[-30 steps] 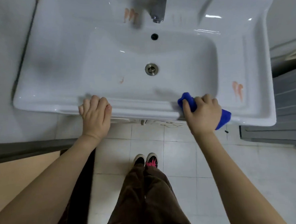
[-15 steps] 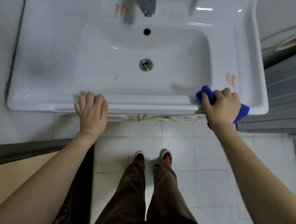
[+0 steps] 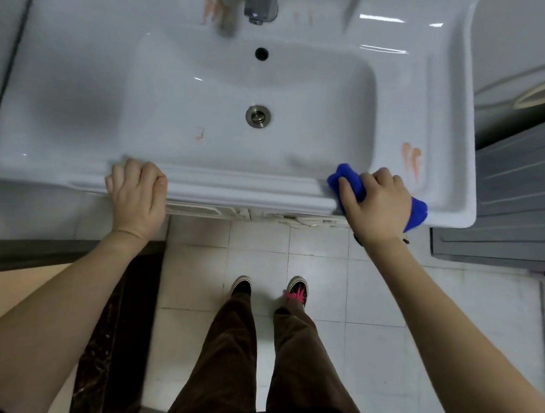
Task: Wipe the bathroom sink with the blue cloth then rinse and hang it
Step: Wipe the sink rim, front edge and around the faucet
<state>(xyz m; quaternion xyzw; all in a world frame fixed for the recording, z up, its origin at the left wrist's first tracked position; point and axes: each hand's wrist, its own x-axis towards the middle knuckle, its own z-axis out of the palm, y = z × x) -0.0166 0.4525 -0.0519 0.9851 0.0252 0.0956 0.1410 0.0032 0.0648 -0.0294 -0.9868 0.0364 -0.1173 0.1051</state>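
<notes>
Left hand (image 3: 136, 197) hasn't shifted over the last second: fingers curled over the front rim of the sink (image 3: 232, 189), left of centre, bracing. In the basin there's a small reddish mark (image 3: 200, 133) just left of the drain (image 3: 258, 116), untouched. Orange smears (image 3: 213, 9) on the back ledge beside the tap (image 3: 260, 5) are also untouched, and I see no water running. The movement is all on the right side. Right hand (image 3: 377, 204) is clamped on the blue cloth (image 3: 348, 178), thumb and fingers wrapped round it. Cloth is bunched, one end poking out toward the basin, the other out past the heel of the hand. It's pressed on the front rim near the right corner. A second ago it sat nearer the middle of the rim. Half a second ago it was further right, almost at the orange streaks (image 3: 411, 161) on the right ledge. Now it's back a little to the left. So these are back-and-forth strokes along the front rim; streaks not reached yet, cloth near them but apart. My read: wiping is at an early stage, only the front edge covered. Three stained spots remain, then rinse and hang. Risk: a bunched cloth gives little contact area, so the streaks may need a flatter pad and more pressure.
</notes>
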